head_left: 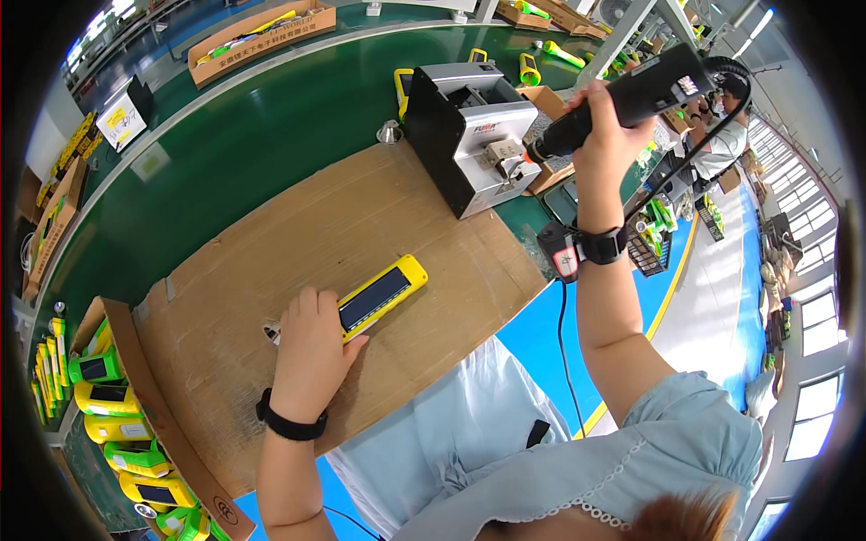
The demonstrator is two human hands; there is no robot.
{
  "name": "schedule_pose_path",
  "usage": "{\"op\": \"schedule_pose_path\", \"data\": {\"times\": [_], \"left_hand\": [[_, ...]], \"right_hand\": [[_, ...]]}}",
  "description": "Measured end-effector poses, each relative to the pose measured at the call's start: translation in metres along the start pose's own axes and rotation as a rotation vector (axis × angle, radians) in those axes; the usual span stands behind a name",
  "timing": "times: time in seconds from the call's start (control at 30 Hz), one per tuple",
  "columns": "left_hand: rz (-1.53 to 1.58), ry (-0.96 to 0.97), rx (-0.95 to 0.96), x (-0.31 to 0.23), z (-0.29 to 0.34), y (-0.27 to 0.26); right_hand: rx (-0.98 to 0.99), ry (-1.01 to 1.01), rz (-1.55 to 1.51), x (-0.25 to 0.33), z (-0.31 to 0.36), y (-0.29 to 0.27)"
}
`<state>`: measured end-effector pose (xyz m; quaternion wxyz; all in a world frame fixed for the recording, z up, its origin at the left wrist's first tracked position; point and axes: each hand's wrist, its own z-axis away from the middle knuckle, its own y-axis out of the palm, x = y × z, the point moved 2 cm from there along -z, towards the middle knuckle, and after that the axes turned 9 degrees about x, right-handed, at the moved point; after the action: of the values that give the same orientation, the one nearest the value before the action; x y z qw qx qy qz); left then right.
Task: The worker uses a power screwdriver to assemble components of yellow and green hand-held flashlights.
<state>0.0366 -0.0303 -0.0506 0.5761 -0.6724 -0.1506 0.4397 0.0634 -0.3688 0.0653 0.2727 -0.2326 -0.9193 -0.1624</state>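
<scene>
My left hand (pixel 311 343) rests on the brown cardboard sheet (pixel 271 243), its fingers around the near-left end of a yellow flashlight body (pixel 379 298) with a dark solar-type panel facing up. That end is covered by the hand. My right hand (pixel 609 149) is raised at the right, wrapped round a black electric screwdriver (pixel 657 86) with a cable at its rear. The screwdriver's tip points left and down, at the small front block of a grey-and-black screw feeder (pixel 487 126). Whether a screw is on the tip is too small to tell.
A cardboard box (pixel 158 406) of yellow and green flashlights stands at the left. Another carton (pixel 262 41) lies across the green bench (pixel 298 108). A small metal cone (pixel 389 132) sits by the feeder. The cord (pixel 561 334) hangs beside my right arm; another person (pixel 722 135) sits far right.
</scene>
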Motion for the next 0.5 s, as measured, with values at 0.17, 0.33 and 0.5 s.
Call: {"op": "schedule_pose_path", "data": {"times": [0.17, 0.33, 0.5], "left_hand": [[0.040, 0.033, -0.037, -0.002, -0.002, -0.002], [0.052, 0.105, -0.072, -0.008, -0.007, 0.004], [0.034, 0.129, -0.096, -0.004, -0.006, 0.006]], "right_hand": [[0.056, 0.074, 0.028, -0.013, 0.006, 0.001], [0.190, 0.196, 0.077, -0.016, 0.000, 0.004], [0.327, 0.304, 0.098, -0.008, 0.005, 0.016]]}}
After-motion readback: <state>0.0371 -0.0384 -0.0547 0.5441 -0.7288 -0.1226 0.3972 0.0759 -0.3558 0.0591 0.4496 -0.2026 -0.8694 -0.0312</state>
